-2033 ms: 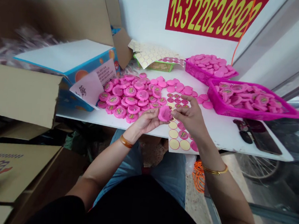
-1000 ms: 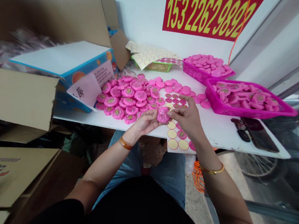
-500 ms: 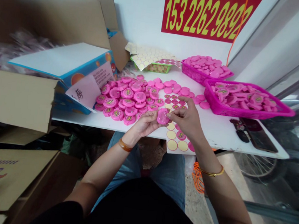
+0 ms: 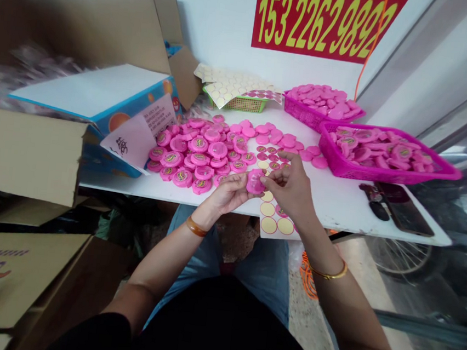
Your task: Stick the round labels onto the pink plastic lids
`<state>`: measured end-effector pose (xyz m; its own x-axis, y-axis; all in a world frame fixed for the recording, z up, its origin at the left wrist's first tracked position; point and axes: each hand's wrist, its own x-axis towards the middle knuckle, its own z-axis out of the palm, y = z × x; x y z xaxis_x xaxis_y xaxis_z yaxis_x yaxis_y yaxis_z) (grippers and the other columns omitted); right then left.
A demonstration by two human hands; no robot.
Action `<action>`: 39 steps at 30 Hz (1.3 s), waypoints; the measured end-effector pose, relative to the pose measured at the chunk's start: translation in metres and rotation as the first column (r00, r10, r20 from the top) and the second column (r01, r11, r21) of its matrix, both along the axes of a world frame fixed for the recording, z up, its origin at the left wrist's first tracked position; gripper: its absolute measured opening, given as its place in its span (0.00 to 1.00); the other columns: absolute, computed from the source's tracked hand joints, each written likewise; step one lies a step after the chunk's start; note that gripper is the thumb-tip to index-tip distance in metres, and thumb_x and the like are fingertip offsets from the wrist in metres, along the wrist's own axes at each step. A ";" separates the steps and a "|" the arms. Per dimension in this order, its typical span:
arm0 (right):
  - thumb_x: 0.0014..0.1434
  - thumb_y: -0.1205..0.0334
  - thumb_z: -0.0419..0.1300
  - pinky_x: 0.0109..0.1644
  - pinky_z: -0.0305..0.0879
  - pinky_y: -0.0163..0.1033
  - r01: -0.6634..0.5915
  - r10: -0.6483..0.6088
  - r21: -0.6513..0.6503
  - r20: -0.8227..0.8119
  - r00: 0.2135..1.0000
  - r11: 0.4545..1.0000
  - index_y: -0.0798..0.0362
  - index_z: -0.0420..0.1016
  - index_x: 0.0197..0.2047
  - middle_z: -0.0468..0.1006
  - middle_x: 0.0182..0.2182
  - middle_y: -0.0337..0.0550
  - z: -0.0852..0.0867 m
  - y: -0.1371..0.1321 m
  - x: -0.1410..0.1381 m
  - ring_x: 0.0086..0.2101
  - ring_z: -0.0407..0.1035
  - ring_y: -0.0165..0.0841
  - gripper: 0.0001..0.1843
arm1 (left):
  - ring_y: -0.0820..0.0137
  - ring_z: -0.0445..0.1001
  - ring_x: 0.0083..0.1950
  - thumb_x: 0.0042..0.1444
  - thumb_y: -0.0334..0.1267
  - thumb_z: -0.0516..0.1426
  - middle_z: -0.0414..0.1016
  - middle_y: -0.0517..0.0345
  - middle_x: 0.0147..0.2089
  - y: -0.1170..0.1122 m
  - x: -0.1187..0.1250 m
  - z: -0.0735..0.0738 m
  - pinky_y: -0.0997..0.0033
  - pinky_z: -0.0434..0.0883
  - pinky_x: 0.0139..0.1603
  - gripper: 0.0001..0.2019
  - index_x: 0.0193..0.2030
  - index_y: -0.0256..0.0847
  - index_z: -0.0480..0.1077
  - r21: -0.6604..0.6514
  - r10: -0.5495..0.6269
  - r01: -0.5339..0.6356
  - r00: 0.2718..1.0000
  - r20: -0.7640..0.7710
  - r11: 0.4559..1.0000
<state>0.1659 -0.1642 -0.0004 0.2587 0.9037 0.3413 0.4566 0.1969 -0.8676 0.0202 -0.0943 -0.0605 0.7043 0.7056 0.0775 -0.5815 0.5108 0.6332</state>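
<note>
Pink round case [image 4: 255, 181], one, held over the tabletop [image 4: 349, 213] between left hand [image 4: 229, 192] and right hand [image 4: 292, 189], fingers of both closed on it. Below: sheet of round cream stickers [image 4: 272, 223]. Left: loose pink cases [image 4: 194, 152].

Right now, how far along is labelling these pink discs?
Done: the labelled discs piled on the table and those in the front pink basket. In hand: one pink disc, held by the left hand and right hand; no label shows on it. Left: the plain discs in the back pink basket and the loose plain discs, with the sticker sheet still carrying labels.
</note>
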 end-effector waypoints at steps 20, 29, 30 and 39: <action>0.50 0.52 0.67 0.36 0.68 0.43 0.428 -0.444 -0.120 -0.271 0.854 0.896 0.47 0.60 0.39 0.75 0.29 0.38 -0.103 -0.109 0.055 0.29 0.71 0.35 0.21 | 0.62 0.78 0.40 0.54 0.41 0.58 0.77 0.39 0.45 -0.082 -0.042 -0.045 0.69 0.74 0.35 0.16 0.45 0.31 0.74 -0.226 -0.455 0.401 0.841 -0.293 0.888; 0.46 0.59 0.71 0.32 0.69 0.36 0.059 -0.135 -0.141 -0.617 0.775 0.988 0.46 0.65 0.43 0.79 0.30 0.35 -0.106 -0.135 0.046 0.28 0.72 0.30 0.24 | 0.69 0.76 0.29 0.49 0.58 0.60 0.79 0.47 0.33 -0.088 0.001 -0.053 0.72 0.71 0.29 0.26 0.40 0.33 0.75 -0.158 -0.224 0.165 0.823 -0.521 0.974; 0.46 0.58 0.71 0.32 0.69 0.36 0.004 -0.114 -0.183 -0.595 0.796 0.983 0.46 0.66 0.43 0.79 0.31 0.36 -0.105 -0.141 0.051 0.29 0.72 0.31 0.23 | 0.68 0.77 0.31 0.47 0.54 0.64 0.79 0.47 0.35 -0.086 0.007 -0.050 0.70 0.72 0.34 0.24 0.40 0.32 0.75 -0.150 -0.229 0.177 0.835 -0.500 0.973; 0.58 0.56 0.61 0.48 0.68 0.47 0.451 -0.463 0.107 0.267 0.845 0.886 0.49 0.81 0.43 0.74 0.40 0.48 -0.082 -0.142 0.048 0.43 0.69 0.38 0.12 | 0.61 0.76 0.45 0.34 0.28 0.67 0.78 0.46 0.47 -0.090 0.046 -0.042 0.59 0.68 0.52 0.27 0.47 0.34 0.73 0.076 -0.231 0.296 0.860 -0.455 0.952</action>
<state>0.2140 -0.3066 -0.0825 0.5286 0.6913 0.4926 0.7230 -0.0627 -0.6880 0.0659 -0.1848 -0.1022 0.8467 0.4938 -0.1982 -0.0854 0.4938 0.8653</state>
